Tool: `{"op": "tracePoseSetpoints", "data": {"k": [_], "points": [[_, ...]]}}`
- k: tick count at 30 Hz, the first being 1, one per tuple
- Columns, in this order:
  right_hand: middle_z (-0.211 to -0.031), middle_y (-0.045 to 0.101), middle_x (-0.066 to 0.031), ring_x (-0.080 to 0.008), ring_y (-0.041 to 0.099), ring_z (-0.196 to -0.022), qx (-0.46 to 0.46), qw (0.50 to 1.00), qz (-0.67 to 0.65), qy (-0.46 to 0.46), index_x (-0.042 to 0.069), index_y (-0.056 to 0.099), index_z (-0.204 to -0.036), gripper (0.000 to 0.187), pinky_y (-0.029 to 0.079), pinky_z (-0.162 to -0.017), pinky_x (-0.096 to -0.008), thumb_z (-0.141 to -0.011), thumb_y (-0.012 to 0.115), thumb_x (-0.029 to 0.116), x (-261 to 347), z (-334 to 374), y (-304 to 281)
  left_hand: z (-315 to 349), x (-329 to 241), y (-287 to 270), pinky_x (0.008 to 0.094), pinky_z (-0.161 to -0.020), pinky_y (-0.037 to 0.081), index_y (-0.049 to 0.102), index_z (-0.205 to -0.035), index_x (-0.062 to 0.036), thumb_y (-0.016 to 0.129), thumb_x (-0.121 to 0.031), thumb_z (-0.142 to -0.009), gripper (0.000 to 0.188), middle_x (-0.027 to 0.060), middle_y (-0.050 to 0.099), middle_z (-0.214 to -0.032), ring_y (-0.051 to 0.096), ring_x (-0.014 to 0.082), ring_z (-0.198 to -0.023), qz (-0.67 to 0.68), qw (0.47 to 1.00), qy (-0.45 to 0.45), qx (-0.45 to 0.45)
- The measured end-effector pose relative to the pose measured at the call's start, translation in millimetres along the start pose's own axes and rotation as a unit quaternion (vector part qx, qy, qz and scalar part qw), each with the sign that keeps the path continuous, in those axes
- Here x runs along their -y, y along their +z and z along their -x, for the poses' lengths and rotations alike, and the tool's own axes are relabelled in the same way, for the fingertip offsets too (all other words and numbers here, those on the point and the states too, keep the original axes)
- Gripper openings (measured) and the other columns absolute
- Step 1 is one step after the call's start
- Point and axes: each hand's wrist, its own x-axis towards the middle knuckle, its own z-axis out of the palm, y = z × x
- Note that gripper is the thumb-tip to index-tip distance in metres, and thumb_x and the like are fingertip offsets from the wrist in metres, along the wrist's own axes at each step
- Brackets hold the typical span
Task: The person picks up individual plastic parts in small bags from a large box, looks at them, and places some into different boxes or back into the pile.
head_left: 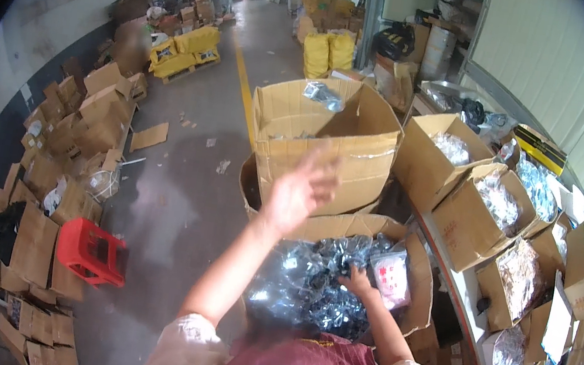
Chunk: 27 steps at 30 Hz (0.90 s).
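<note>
**Left hand free, right hand among the bags; right grip unconfirmed**

From where I am standing, the person's left hand point(298, 194) is hanging open and unloaded before the tall carton point(360, 173), its fingers spread. The right hand point(360, 282) is dipping into the near carton point(422, 287), its fingers touching the clear plastic bags point(280, 278); whether it is grasping one, I cannot tell. The bags are lying there in a loose heap, and a white-and-pink packet point(391, 277) is resting on them just beside the right hand. A small plastic packet point(324, 97) is showing at the mouth of the tall carton.

On method: in my judgement, picking here is calling for a firm pinch on one bag, clear of its neighbours, as slick film is likely to be clinging. Lifting straight up should spare the white-and-pink packet.

On limits: blur is softening the left fingers, and bags are partly covering the right fingertips. I cannot tell whether the small plastic packet is touching the carton. The front wall is hiding the tall carton's floor; glare is masking the bags' contents.
</note>
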Motion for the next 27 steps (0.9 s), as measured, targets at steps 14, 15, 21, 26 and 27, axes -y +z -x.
{"op": "tracePoseSetpoints", "data": {"k": [14, 15, 21, 26, 27], "points": [[-0.152, 0.024, -0.028, -0.0416, 0.063, -0.109, 0.026, 0.955, 0.293, 0.045, 0.038, 0.04, -0.145, 0.057, 0.057, -0.075, -0.0517, -0.091, 0.055, 0.022, 0.2, -16.7, 0.1, 170.9, 96.9, -129.3, 0.0348, -0.088, 0.05, 0.058, -0.122, 0.0018, 0.057, -0.013, -0.093, 0.033, 0.0144, 0.061, -0.118, 0.06, 0.026, -0.109, 0.049, 0.877, -0.274, -0.392], [-0.147, 0.031, -0.0262, -0.0416, 0.064, -0.106, 0.028, 0.953, 0.296, 0.053, 0.036, 0.045, -0.14, 0.051, 0.057, -0.073, -0.0533, -0.092, 0.055, 0.024, 3.1, -21.6, 2.9, 179.0, 97.2, -137.0, 0.0346, -0.087, 0.05, 0.058, -0.122, 0.002, 0.057, -0.013, -0.093, 0.032, 0.0143, 0.062, -0.118, 0.06, 0.0257, -0.109, 0.027, 0.904, -0.251, -0.346], [-0.104, 0.062, -0.0149, -0.0253, 0.066, -0.092, -0.033, 0.985, 0.156, -0.066, 0.015, 0.06, -0.103, 0.027, 0.055, -0.071, -0.0351, -0.081, 0.072, 0.026, 45.1, 6.0, -37.3, 196.4, 88.3, -123.6, 0.0347, -0.087, 0.05, 0.058, -0.118, 0.0016, 0.056, -0.011, -0.094, 0.028, 0.0125, 0.062, -0.115, 0.062, 0.024, -0.104, -0.065, 0.924, -0.201, -0.32], [-0.087, 0.057, -0.0032, -0.0138, 0.058, -0.079, 0.038, 0.835, -0.524, -0.163, 0.008, 0.048, -0.093, 0.028, 0.049, -0.068, -0.0267, -0.075, 0.069, 0.001, 90.5, 53.9, -106.4, 182.2, 92.7, -98.5, 0.036, -0.089, 0.05, 0.056, -0.122, -0.0022, 0.057, -0.011, -0.093, 0.03, 0.01, 0.063, -0.114, 0.062, 0.0234, -0.107, -0.098, 0.911, -0.221, -0.334], [-0.088, 0.057, -0.0026, -0.0132, 0.058, -0.08, 0.038, 0.806, -0.562, -0.182, 0.008, 0.048, -0.095, 0.029, 0.048, -0.07, -0.0258, -0.075, 0.067, 0.0, 102.0, 81.8, -135.3, 163.8, 90.5, -76.5, 0.0363, -0.089, 0.05, 0.054, -0.124, -0.0038, 0.057, -0.011, -0.093, 0.032, 0.0096, 0.063, -0.115, 0.062, 0.0232, -0.109, -0.122, 0.908, -0.242, -0.321]]}}
